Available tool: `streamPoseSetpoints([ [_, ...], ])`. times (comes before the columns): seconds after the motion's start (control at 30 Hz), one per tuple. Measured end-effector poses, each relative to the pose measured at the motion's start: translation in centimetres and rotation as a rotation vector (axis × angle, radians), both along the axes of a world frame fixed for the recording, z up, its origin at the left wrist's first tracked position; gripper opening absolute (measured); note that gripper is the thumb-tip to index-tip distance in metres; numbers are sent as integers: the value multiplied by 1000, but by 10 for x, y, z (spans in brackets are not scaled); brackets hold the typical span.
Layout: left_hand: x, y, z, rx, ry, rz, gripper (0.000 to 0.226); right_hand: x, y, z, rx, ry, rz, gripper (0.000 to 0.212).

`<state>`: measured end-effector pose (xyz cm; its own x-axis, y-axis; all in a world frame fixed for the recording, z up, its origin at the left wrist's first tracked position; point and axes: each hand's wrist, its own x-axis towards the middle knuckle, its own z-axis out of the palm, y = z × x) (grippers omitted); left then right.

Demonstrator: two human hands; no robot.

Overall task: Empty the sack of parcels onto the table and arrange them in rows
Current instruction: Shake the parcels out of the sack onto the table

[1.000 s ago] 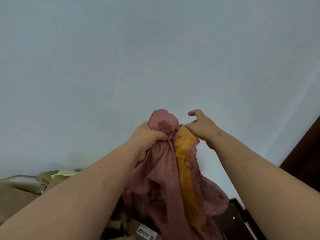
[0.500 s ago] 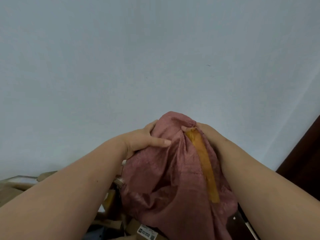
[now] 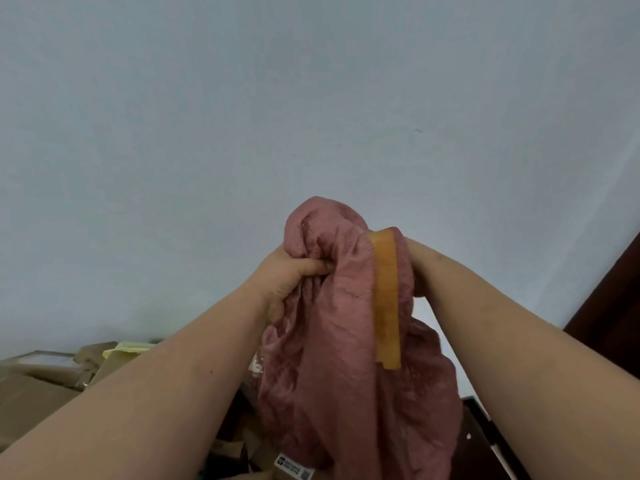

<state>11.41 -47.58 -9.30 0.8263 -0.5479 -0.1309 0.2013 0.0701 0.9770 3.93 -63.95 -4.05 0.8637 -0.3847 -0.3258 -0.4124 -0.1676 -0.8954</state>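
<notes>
the sack [image 3: 346, 358], a limp pinkish-red woven bag with an orange strip [image 3: 386, 299] running down its front, hangs in the middle of the view, held up high in front of a plain pale wall [image 3: 311, 98]. two bare forearms reach up to it from the lower corners. the left hand [image 3: 294, 275] is curled tight round a bunched fold of cloth near the top of the sack, thumb across the front. the right hand [image 3: 412, 258] is almost wholly hidden behind the cloth at the top right; it looks to be holding the sack there, but its fingers cannot be seen, so its grip cannot be told for sure.

below, brown cardboard parcels [image 3: 41, 386] lie heaped at the lower left, with a pale yellow padded envelope [image 3: 121, 353] among them. a parcel with a white printed label [image 3: 294, 471] shows just under the sack's lower edge. a dark wooden edge [image 3: 485, 434] sits at the lower right.

the sack seems slack and nearly emptied, its closed end up and its mouth down over the pile. to finish this step well, keep both grips on the closed end, lift high enough that the mouth hangs free, and shake gently so any last parcel drops onto the table rather than off its edge. feel along the cloth for anything caught in a fold before setting it aside.
</notes>
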Motion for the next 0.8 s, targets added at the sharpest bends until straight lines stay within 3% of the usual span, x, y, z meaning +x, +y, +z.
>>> streamPoseSetpoints([
  [0.07, 12, 4, 1, 47, -47, 203, 35, 2, -8, 1, -132, -113, -47, 21],
  [0.17, 28, 10, 5, 135, -151, 484, 29, 4, -20, 10, -146, -303, 75, 54],
  [0.23, 31, 11, 10, 172, -223, 582, 25, 6, -15, 8, -456, -159, 305, 64],
  [0.3, 30, 8, 15, 171, -270, 608, 25, 18, -7, -3, -954, 72, 361, 45],
  [0.37, 28, 3, 19, 114, -254, 587, 28, 26, 5, -11, -1137, 151, 323, 25],
  [0.4, 26, 0, 22, 58, -198, 558, 30, 27, 9, -13, -1111, 133, 322, 26],
  [0.43, 24, -2, 24, 3, -120, 515, 32, 27, 12, -14, -951, 63, 284, 29],
  [0.53, 18, -3, 30, -84, 102, 373, 34, 28, 12, -20, 60, -230, 5, 26],
  [0.6, 19, 0, 30, -69, 172, 315, 36, 29, 8, -24, 419, -301, -26, 23],
  [0.67, 22, 5, 27, -57, 208, 310, 37, 28, 8, -22, 560, -352, 15, 24],
  [0.7, 24, 7, 25, -54, 215, 323, 37, 29, 5, -21, 586, -377, 36, 36],
  [0.8, 28, 10, 21, -22, 182, 366, 38, 29, -3, -24, 378, -414, 67, 99],
])
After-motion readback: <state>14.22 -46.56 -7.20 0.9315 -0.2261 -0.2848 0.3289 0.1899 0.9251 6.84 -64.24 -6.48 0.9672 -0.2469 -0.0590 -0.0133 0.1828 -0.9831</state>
